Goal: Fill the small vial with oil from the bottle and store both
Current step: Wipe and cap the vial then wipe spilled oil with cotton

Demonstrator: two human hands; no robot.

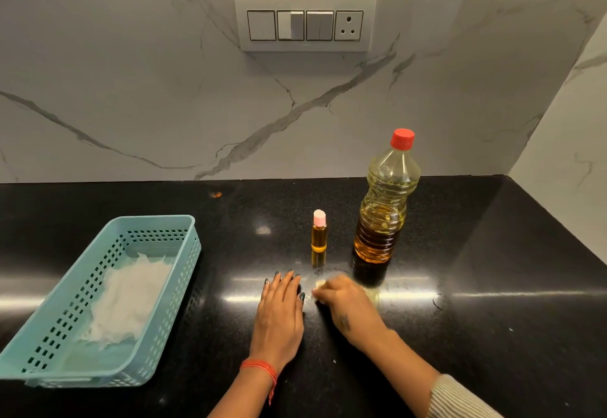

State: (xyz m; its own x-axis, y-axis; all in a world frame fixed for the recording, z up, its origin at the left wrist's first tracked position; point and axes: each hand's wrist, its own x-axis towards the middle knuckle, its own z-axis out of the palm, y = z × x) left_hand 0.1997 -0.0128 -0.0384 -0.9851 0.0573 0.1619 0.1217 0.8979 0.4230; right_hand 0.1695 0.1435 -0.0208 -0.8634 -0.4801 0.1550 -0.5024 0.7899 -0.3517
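A small vial (319, 233) of amber oil with a pink cap stands upright on the black counter (476, 253). To its right stands a tall clear oil bottle (382, 207) with a red cap, partly full. My left hand (280, 312) rests flat on the counter in front of the vial, fingers straight. Beside it my right hand (348, 306) is curled round a small pale wad (320, 284), pressed on a smeared patch of counter near the bottle's base.
A teal perforated basket (184, 266) sits at the left with white tissue (128, 299) lying in it. A marble wall with a switch panel (305, 23) rises behind the counter. A side wall closes the right corner.
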